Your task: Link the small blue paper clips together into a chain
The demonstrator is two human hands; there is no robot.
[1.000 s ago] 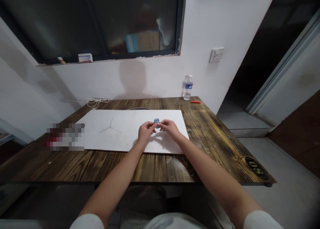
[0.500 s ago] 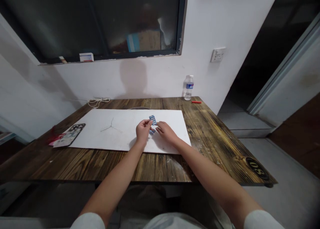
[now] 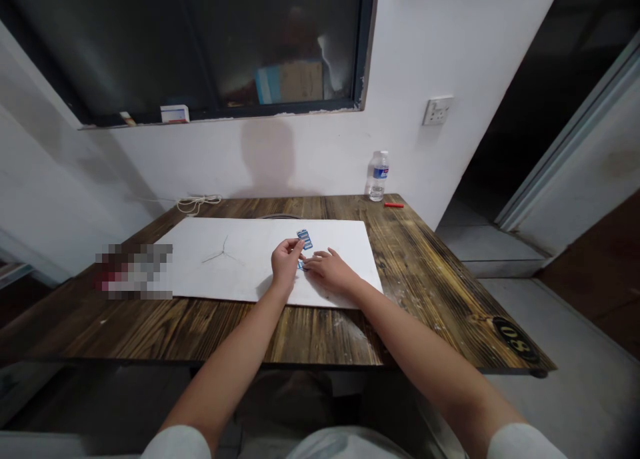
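Note:
My left hand pinches a small flat blue piece with pale stripes between thumb and fingertips, holding it up above a white board. My right hand is open, its fingers stretched out low over the board beside the left hand. Under its fingertips a second small blue-and-white piece shows in part; the rest is hidden, and I cannot tell if the fingers press on it. Thin dark wire-like strands joined in a three-pointed shape lie on the board to the left.
The board lies on a dark wooden table. A water bottle and a red stick-like thing are at the far right. A coiled white cable rests at the back left. A blurred-out patch covers the board's left end.
My right hand has moved slightly down and left, its fingers spreading over the lower blue piece. My left hand still holds the striped piece, which has tilted a little.

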